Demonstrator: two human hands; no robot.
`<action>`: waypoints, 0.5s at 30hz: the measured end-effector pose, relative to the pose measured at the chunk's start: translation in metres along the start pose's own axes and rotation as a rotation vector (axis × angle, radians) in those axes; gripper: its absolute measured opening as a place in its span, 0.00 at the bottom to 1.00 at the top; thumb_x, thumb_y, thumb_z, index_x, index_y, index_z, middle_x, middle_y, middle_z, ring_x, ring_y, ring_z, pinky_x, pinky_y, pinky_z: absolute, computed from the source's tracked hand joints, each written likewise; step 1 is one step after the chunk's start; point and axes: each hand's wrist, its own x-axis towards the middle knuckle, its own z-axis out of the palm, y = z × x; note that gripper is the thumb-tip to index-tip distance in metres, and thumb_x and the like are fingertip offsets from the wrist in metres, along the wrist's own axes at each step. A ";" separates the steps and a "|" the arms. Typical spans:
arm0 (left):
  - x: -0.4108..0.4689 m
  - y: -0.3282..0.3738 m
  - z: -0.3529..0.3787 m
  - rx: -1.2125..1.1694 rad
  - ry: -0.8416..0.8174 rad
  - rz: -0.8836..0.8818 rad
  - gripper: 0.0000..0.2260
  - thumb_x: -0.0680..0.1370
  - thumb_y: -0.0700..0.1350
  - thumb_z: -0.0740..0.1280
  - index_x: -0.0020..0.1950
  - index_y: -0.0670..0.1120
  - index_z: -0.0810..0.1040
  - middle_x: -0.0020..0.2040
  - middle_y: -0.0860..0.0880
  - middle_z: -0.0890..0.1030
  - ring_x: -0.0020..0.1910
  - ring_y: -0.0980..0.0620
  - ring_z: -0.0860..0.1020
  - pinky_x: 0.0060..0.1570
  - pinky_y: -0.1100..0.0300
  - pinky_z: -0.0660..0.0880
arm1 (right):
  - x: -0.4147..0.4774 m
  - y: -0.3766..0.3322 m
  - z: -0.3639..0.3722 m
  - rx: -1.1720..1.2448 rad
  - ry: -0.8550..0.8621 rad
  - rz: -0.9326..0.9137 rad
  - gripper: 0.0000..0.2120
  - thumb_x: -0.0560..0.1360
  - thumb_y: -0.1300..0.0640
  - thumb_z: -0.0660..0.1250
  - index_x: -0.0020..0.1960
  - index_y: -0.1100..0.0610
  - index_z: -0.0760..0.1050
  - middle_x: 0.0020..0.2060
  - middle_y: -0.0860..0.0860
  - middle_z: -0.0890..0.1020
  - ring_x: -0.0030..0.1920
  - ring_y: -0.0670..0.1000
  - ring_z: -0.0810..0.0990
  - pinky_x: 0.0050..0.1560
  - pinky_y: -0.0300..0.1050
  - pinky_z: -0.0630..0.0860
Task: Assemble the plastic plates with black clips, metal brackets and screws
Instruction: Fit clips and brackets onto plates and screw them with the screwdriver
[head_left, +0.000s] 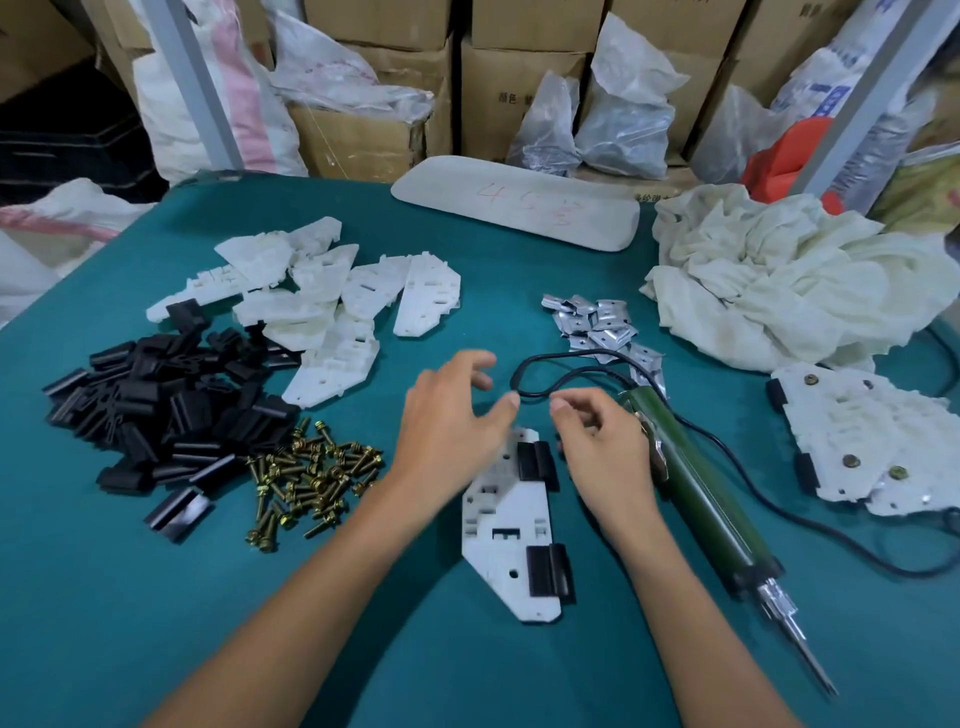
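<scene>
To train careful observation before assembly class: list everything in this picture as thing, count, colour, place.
plate in work: one, white, centre front
fitted clips: two, black, on its right edge
loose plates: pile, white, back left
loose clips: heap, black, left
screws: heap, brass, beside loose clips
metal brackets: small pile, silver, back centre
electric screwdriver: one, green, right of that plate
finished plates: stack, white, far right
cloth: one, off-white, back right
long pad: one, white, red writing, far edge
table cover: one, teal
cardboard boxes: several, brown, behind the table
plastic bags: several, clear, behind
left hand: one, open, over that plate
right hand: one, fingers curled, grip unclear
</scene>
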 end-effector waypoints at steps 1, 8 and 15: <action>0.021 0.005 -0.003 -0.008 -0.031 0.011 0.17 0.77 0.53 0.69 0.65 0.54 0.74 0.49 0.61 0.79 0.53 0.55 0.75 0.59 0.55 0.72 | 0.000 0.004 0.002 0.002 0.016 0.000 0.05 0.80 0.54 0.68 0.47 0.46 0.80 0.41 0.37 0.83 0.41 0.40 0.81 0.47 0.41 0.77; 0.162 0.039 0.031 0.129 -0.310 0.025 0.22 0.77 0.55 0.70 0.68 0.49 0.72 0.56 0.54 0.79 0.61 0.49 0.77 0.58 0.56 0.72 | 0.001 0.013 0.004 0.050 0.021 0.017 0.06 0.80 0.53 0.67 0.46 0.45 0.79 0.38 0.40 0.83 0.36 0.42 0.79 0.44 0.49 0.80; 0.210 0.043 0.074 0.381 -0.404 0.002 0.29 0.70 0.59 0.73 0.66 0.45 0.72 0.61 0.47 0.76 0.60 0.44 0.75 0.60 0.49 0.75 | 0.004 0.017 0.006 0.075 0.006 -0.015 0.05 0.81 0.53 0.66 0.47 0.47 0.78 0.30 0.40 0.78 0.30 0.41 0.73 0.40 0.50 0.76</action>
